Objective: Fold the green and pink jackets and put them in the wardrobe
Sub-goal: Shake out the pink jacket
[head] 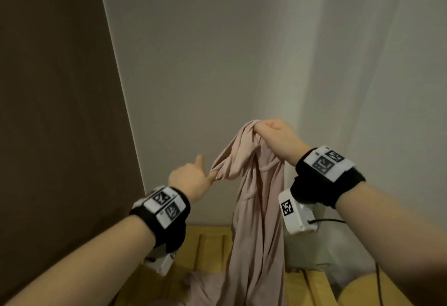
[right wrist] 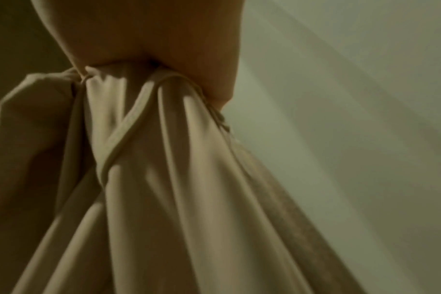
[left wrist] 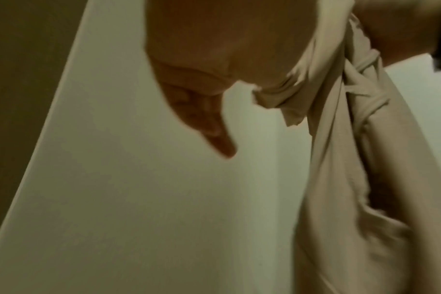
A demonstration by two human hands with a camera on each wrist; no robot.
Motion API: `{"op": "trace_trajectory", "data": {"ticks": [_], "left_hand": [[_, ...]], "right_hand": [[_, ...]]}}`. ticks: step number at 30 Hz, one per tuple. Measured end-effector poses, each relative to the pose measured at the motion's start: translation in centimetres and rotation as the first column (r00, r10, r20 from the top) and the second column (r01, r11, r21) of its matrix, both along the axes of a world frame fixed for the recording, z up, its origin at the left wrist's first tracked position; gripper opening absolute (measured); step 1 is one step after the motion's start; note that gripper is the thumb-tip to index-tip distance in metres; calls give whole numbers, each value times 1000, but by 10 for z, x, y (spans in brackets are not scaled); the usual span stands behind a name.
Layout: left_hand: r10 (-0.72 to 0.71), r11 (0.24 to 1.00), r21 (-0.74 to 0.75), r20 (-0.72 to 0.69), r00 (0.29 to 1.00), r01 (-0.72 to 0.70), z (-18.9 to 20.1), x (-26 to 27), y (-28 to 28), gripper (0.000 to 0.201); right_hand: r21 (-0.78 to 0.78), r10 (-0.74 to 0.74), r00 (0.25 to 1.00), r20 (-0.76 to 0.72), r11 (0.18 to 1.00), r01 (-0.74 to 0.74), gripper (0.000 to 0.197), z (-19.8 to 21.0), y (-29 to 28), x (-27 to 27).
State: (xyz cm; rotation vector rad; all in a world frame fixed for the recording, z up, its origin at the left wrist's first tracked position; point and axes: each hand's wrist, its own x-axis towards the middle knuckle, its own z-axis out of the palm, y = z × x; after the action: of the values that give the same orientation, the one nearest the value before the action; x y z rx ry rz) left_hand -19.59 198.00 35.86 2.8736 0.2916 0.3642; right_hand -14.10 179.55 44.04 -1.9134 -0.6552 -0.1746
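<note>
Right, my right hand is fisted round the bunched top of the pink jacket, held up w/ its hem trailing onto the wooden slats below, while my left hand pinches a fold lower down, thumb sticking out.

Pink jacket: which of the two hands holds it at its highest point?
The right hand, bunching the pink jacket at its top; the left hand pinches lower.

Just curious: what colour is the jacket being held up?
Pale pink, plain; the jacket shows best in the head view.
</note>
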Motion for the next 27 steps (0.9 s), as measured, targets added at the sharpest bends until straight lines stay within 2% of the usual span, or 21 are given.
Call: {"op": "trace_trajectory", "data": {"ticks": [1, 3, 4, 5, 6, 8, 10, 11, 12, 15, 19, 21, 23, 27], "left_hand": [[-76, 984, -157, 93, 993, 90, -7, -4, -3, 56], [-170, 870, -389, 339, 926, 302, -15, -13, -11, 43], [-173, 822, -438, 417, 892, 364, -18, -15, -14, 30], [-186, 798, -458, 429, 884, 391, -22, -14, -17, 21], [-222, 797, -460, 379, 899, 391, -25, -12, -19, 25], [-340, 804, -460, 166, 926, 378, -33, -6, -23, 46], [-401, 774, -548, -40, 915, 316, -42, 0, -30, 63], [-408, 766, -571, -78, 910, 294, -47, 4, -33, 65], [-396, 775, -563, -79, 915, 286, -52, 6, -37, 60], [-309, 850, -453, -14, 951, 270, -59, 12, -41, 30], [-171, 875, -443, 98, 980, 197, -54, 17, -26, 27], [-68, 891, -429, 195, 978, 148, -43, 19, -12, 25], [30, 901, -425, 252, 967, 83, -24, 21, 2, 27], [103, 881, -468, 327, 939, 66, 22, 22, 15, 33]], "right_hand": [[22, -25, 1000, 2, 999, 25, 48, 3, -1, 3], [80, -77, 997, -18, 994, 78, 47, 11, -4, 12], [118, -92, 995, -39, 988, 96, 47, 15, -6, 15], [151, -95, 994, -50, 983, 102, 46, 20, -6, 16], [165, -90, 995, -42, 982, 96, 46, 24, -6, 17], [126, -67, 997, 34, 990, 62, 54, 32, -5, 14], [88, -24, 992, 125, 996, 13, 62, 38, -2, 8], [94, 3, 989, 147, 995, -17, 63, 40, -2, 6], [110, 22, 989, 147, 993, -38, 62, 42, -3, 6], [112, -1, 990, 142, 994, -15, 60, 43, -10, 9], [-91, -126, 924, 361, 981, 170, 46, 33, -31, 20], [-188, -167, 911, 378, 949, 252, 32, 20, -42, 26], [-263, -186, 941, 284, 928, 263, 15, 3, -53, 31], [-335, -105, 994, -29, 938, 89, 33, -31, -64, 33]]}}
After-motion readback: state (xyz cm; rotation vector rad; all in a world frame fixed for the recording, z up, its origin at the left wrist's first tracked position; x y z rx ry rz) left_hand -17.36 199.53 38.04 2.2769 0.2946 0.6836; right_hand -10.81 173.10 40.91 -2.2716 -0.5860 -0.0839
